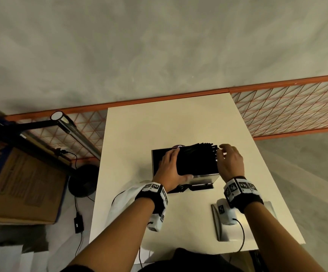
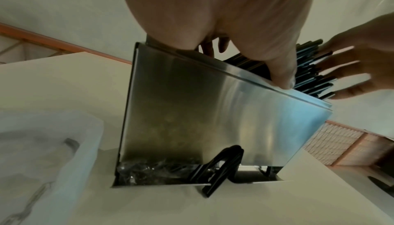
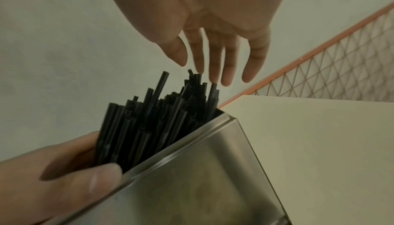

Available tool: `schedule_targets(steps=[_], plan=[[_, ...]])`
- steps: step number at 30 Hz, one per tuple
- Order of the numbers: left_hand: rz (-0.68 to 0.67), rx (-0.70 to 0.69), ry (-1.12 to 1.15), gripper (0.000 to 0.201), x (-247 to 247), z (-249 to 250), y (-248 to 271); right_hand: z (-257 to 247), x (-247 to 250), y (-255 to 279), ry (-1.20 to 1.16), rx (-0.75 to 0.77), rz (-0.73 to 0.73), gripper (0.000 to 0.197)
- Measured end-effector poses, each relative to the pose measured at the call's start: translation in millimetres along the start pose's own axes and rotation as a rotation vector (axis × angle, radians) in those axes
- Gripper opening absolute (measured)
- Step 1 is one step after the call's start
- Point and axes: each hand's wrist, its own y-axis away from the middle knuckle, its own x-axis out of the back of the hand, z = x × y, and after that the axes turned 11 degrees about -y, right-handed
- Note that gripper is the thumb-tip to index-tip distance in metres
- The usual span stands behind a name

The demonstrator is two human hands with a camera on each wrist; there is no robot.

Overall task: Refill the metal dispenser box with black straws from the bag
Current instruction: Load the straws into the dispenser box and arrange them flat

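Observation:
The metal dispenser box stands open-topped in the middle of the cream table. A thick bundle of black straws lies in its top, ends uneven and sticking out to the right. My left hand grips the bundle's left part, thumb at the box's near rim. My right hand has straight fingers touching the straw ends. The white plastic bag lies at the near left. In the left wrist view a black lever shows at the box's base.
A flat grey metal piece lies on the table's near right under my right wrist. An orange mesh rail runs behind the table. A cardboard box, a desk lamp and cables sit on the left.

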Motion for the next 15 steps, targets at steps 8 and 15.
schedule_targets(steps=[8, 15], plan=[[0.015, -0.02, 0.007, 0.108, 0, -1, 0, -8, -11, 25, -0.005, -0.215, -0.156, 0.044], [0.024, 0.008, 0.008, 0.11, 0, 1, -1, -22, -19, 21, -0.04, -0.213, -0.211, 0.046]])
